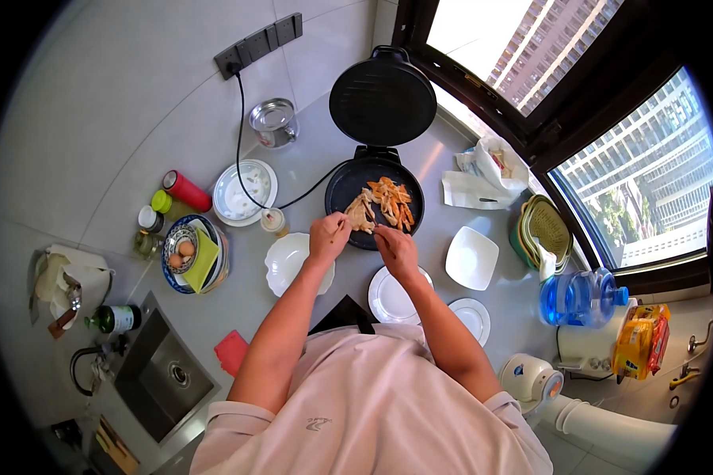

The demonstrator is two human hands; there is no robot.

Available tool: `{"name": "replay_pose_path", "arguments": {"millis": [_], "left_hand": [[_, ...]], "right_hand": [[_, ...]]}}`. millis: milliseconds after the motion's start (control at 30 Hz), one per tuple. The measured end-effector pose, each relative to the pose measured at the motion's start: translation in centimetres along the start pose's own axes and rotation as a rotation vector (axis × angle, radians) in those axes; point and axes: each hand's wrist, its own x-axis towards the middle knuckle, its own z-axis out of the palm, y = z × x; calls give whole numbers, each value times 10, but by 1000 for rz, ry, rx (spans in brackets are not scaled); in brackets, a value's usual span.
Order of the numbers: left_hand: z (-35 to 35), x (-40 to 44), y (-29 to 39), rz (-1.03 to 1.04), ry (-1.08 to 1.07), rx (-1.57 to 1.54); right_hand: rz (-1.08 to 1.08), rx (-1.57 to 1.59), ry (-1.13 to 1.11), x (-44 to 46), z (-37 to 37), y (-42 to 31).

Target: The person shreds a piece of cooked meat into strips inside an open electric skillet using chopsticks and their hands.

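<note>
A round black electric pan stands on the grey counter with its lid raised behind it. Pale cooked meat pieces lie on its left side, and orange strips lie to their right. At the pan's lower left rim, my left hand pinches the edge of the meat, fingers together. My right hand is at the pan's lower rim, its fingers closed near the meat's lower end; what they hold, if anything, is too small to make out.
White scalloped bowl left of my forearms; plate and square bowl on the right. A black cord crosses the counter. Sink lower left, egg bowl left, water jug right, plastic bag near the window.
</note>
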Motion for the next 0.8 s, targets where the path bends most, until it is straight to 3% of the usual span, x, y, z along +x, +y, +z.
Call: {"name": "replay_pose_path", "arguments": {"millis": [233, 333, 800], "left_hand": [[6, -1, 0, 113, 19, -77], [10, -1, -3, 104, -74, -20], [4, 2, -6, 33, -71, -30]], "right_hand": [[-56, -50, 64, -21, -8, -14], [-104, -90, 40, -26, -5, -12], [-120, -114, -12, -32, -8, 13]]}}
